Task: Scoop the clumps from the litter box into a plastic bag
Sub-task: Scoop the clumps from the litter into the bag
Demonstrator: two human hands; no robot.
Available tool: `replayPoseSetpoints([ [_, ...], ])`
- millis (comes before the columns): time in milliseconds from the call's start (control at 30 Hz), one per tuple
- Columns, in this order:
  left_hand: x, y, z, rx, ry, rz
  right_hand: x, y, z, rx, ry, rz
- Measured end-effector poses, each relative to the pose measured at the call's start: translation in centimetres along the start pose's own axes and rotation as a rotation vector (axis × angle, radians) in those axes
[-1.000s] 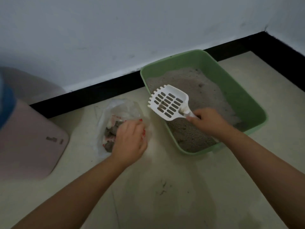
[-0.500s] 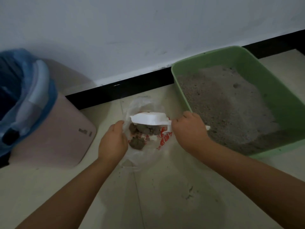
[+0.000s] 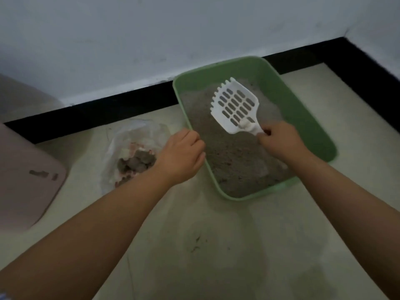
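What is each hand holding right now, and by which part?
Right hand grips the white scoop by its handle. Left hand grips the green litter box at its left rim.

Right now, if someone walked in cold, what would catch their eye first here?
The white slotted scoop, gripped by the right hand, stands out over the grey litter in the green litter box by the wall. Left of the box, a clear plastic bag on the floor holds dark clumps, and the left hand is at the box's near-left rim.

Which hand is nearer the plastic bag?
Left. The left hand is beside the plastic bag, at the litter box rim; the right hand holds the scoop over the litter.
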State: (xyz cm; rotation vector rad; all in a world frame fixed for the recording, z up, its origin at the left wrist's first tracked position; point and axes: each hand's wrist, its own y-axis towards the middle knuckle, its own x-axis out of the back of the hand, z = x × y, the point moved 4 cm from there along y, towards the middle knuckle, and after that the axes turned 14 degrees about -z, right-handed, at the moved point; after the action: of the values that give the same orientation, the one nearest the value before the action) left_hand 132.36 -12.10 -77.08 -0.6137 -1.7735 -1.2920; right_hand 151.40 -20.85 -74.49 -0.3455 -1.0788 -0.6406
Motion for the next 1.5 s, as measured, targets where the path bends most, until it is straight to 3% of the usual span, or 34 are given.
replayPoseSetpoints([
  [67, -1.4, 0.8, 0.4, 0.013, 0.044, 0.107, 0.8, 0.3, -2.3, -0.087, -0.069, -0.019],
  [267, -4.8, 2.0, -0.9, -0.251, 0.002, 0.289, 4.5, 1.3, -8.6, -0.278, -0.311, -0.001],
  [500, -6.0, 1.7, -0.7, -0.259, -0.001, 0.162, 2.7, 2.5, -7.3, -0.198, -0.362, 0.270],
  [633, -6.2, 1.7, -0.7, -0.247, -0.017, 0.099, 1.0, 3.8, -7.3, -0.211, -0.332, 0.253],
  [1000, -6.6, 2.3, -0.9, -0.325, -0.014, 0.144, -3.5, 7.0, -6.6, -0.238, -0.190, 0.118],
  [1233, -6.7, 2.0, -0.8, -0.284, 0.005, 0.173, -6.5, 9.2, -6.0, -0.288, -0.190, 0.108],
  [1500, -6.2, 2.1, -0.9, -0.230, 0.044, 0.193, -5.6, 6.3, -6.9, -0.369, 0.023, 0.055],
])
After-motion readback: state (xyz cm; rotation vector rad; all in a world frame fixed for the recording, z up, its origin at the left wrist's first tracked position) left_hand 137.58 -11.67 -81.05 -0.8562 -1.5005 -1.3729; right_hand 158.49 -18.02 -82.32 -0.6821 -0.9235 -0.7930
